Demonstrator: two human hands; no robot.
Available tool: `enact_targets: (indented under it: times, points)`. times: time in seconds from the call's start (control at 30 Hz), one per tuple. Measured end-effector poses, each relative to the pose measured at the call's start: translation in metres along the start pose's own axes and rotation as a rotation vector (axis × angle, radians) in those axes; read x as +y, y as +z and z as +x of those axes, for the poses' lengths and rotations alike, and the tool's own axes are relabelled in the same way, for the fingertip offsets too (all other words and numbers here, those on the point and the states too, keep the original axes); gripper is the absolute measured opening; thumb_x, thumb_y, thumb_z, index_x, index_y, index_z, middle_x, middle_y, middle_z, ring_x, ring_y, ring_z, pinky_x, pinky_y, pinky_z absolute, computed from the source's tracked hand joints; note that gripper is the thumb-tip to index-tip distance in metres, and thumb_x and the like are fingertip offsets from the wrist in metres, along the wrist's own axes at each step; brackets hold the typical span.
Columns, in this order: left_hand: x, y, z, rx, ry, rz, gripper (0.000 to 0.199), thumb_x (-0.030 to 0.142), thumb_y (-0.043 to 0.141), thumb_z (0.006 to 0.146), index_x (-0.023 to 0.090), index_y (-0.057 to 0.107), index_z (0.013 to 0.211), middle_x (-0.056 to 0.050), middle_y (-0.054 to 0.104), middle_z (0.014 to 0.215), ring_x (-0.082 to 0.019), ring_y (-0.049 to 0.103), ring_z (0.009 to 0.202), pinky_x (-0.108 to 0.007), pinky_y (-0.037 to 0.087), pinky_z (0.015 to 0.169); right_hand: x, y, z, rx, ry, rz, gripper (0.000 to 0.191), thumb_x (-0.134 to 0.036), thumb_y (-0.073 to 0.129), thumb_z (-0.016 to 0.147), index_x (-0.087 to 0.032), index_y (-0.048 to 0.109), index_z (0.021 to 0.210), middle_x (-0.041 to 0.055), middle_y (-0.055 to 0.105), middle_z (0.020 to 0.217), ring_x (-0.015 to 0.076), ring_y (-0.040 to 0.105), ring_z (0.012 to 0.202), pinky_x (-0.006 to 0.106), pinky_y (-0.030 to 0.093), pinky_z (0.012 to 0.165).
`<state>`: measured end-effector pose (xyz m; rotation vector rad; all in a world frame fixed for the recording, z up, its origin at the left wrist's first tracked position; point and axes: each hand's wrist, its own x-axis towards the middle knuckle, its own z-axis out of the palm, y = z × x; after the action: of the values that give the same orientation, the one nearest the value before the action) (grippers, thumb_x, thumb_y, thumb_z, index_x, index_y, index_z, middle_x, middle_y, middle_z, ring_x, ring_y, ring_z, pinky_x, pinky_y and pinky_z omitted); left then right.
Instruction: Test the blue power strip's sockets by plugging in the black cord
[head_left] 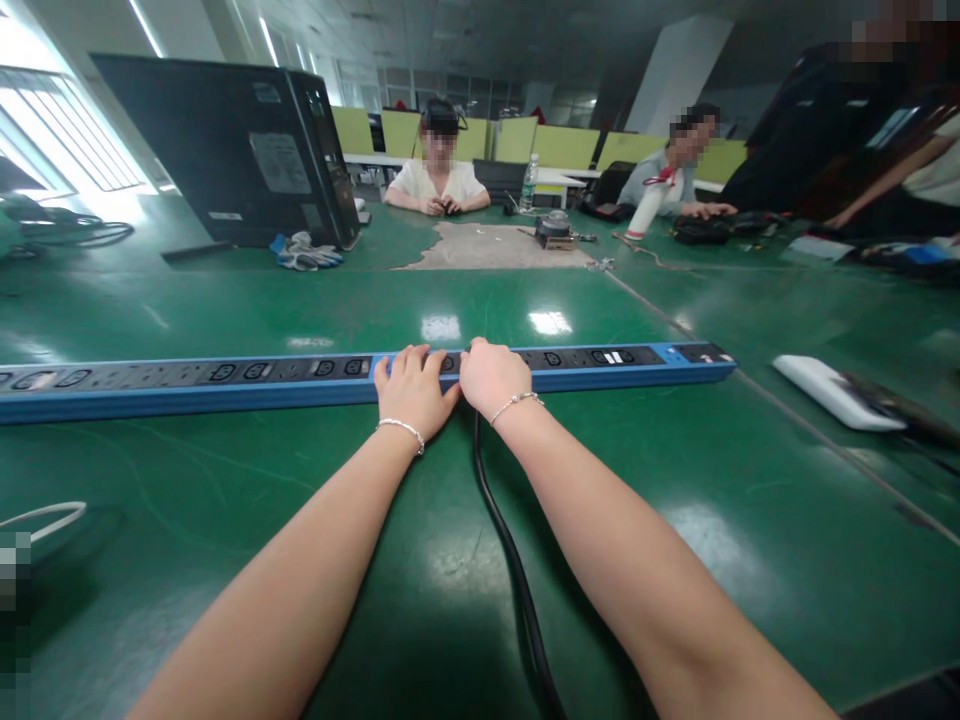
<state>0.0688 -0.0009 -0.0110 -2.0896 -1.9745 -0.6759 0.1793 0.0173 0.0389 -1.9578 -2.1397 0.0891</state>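
A long blue power strip (180, 402) with black sockets along its top lies across the green table in the head view. My left hand (411, 385) rests on the strip near its middle, fingers spread over the top and the near edge. Just to the right, my right hand (495, 378) is closed over the strip's sockets, around the end of a black power cord (501, 530). The plug itself is hidden by the fingers. From beneath that hand the cord runs down toward the front edge of the view.
A black computer case (247, 150) stands at the back left, with work gloves (306, 252) beside it. A white device (834, 392) lies to the right. Across the table sit a person (439, 180), a water bottle (529, 182) and another person (664, 180).
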Motion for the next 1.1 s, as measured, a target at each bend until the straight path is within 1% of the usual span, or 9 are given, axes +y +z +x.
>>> enact_targets:
  times: [0.13, 0.23, 0.3, 0.37, 0.5, 0.63, 0.77, 0.87, 1.1]
  points:
    - [0.000, 0.001, 0.000, -0.001, -0.002, 0.004, 0.046, 0.045, 0.045, 0.082, 0.025, 0.053, 0.123, -0.009, 0.051, 0.134, -0.027, 0.039, 0.127, -0.051, 0.020, 0.106, -0.003, -0.007, -0.004, 0.017, 0.003, -0.021, 0.033, -0.029, 0.033, 0.092, -0.012, 0.060, 0.101, 0.0183, 0.068, 0.092, 0.0261, 0.067, 0.085, 0.038, 0.050, 0.076]
    - [0.000, 0.002, -0.001, 0.014, 0.003, 0.006, 0.048, 0.049, 0.046, 0.082, 0.026, 0.053, 0.123, -0.010, 0.051, 0.134, -0.028, 0.040, 0.126, -0.052, 0.020, 0.105, -0.003, -0.028, 0.004, 0.119, -0.010, 0.065, 0.034, -0.031, 0.033, 0.093, -0.012, 0.058, 0.107, 0.0165, 0.068, 0.095, 0.0255, 0.066, 0.091, 0.038, 0.048, 0.082]
    - [-0.001, 0.002, -0.001, 0.025, 0.013, 0.003, 0.050, 0.052, 0.046, 0.082, 0.026, 0.052, 0.123, -0.010, 0.051, 0.134, -0.029, 0.040, 0.126, -0.052, 0.021, 0.105, 0.000, -0.044, 0.016, 0.177, -0.092, 0.166, 0.036, -0.034, 0.032, 0.094, -0.014, 0.058, 0.109, 0.0137, 0.068, 0.099, 0.0232, 0.064, 0.097, 0.036, 0.046, 0.087]
    - [-0.001, 0.001, -0.001, 0.020, 0.017, 0.003, 0.052, 0.053, 0.045, 0.082, 0.025, 0.052, 0.125, -0.010, 0.050, 0.135, -0.029, 0.039, 0.127, -0.052, 0.021, 0.105, 0.010, -0.055, 0.028, 0.106, -0.165, 0.249, 0.031, -0.034, 0.039, 0.093, -0.015, 0.062, 0.103, 0.0104, 0.070, 0.094, 0.0209, 0.065, 0.092, 0.032, 0.046, 0.086]
    - [-0.001, 0.001, -0.001, -0.007, 0.013, 0.010, 0.052, 0.054, 0.044, 0.082, 0.024, 0.051, 0.125, -0.010, 0.049, 0.136, -0.029, 0.038, 0.128, -0.051, 0.019, 0.107, 0.055, -0.059, 0.037, -0.093, -0.047, 0.386, 0.031, -0.026, 0.039, 0.092, -0.017, 0.057, 0.116, 0.0039, 0.068, 0.073, 0.0149, 0.064, 0.063, 0.028, 0.049, 0.068]
    - [-0.002, 0.001, -0.001, -0.001, 0.017, 0.014, 0.053, 0.055, 0.043, 0.082, 0.025, 0.051, 0.125, -0.009, 0.049, 0.136, -0.029, 0.038, 0.127, -0.051, 0.019, 0.106, 0.117, -0.058, 0.029, 0.092, 0.030, 0.183, 0.027, -0.025, 0.043, 0.089, -0.016, 0.064, 0.104, 0.0089, 0.068, 0.102, 0.0176, 0.062, 0.090, 0.028, 0.046, 0.080]
    - [-0.001, 0.001, -0.001, -0.006, 0.013, 0.014, 0.054, 0.055, 0.043, 0.082, 0.024, 0.051, 0.126, -0.010, 0.049, 0.136, -0.029, 0.038, 0.127, -0.052, 0.018, 0.107, 0.158, -0.058, 0.025, 0.064, 0.104, 0.028, 0.031, -0.029, 0.040, 0.089, -0.017, 0.062, 0.106, 0.0097, 0.067, 0.108, 0.0205, 0.060, 0.097, 0.029, 0.043, 0.082]
    - [-0.001, 0.000, -0.001, -0.022, 0.009, 0.001, 0.054, 0.054, 0.043, 0.082, 0.025, 0.051, 0.127, -0.010, 0.048, 0.137, -0.029, 0.038, 0.128, -0.052, 0.017, 0.107, 0.167, -0.054, 0.025, 0.000, 0.121, -0.029, 0.032, -0.031, 0.039, 0.089, -0.017, 0.061, 0.108, 0.0100, 0.066, 0.108, 0.0209, 0.059, 0.097, 0.028, 0.043, 0.081]
    - [-0.001, 0.001, -0.001, -0.012, 0.008, 0.011, 0.054, 0.055, 0.043, 0.082, 0.025, 0.051, 0.126, -0.010, 0.049, 0.136, -0.029, 0.038, 0.127, -0.051, 0.018, 0.107, 0.158, -0.048, 0.027, -0.029, 0.114, -0.109, 0.035, -0.034, 0.036, 0.090, -0.018, 0.057, 0.113, 0.0119, 0.066, 0.107, 0.0225, 0.061, 0.095, 0.030, 0.043, 0.080]
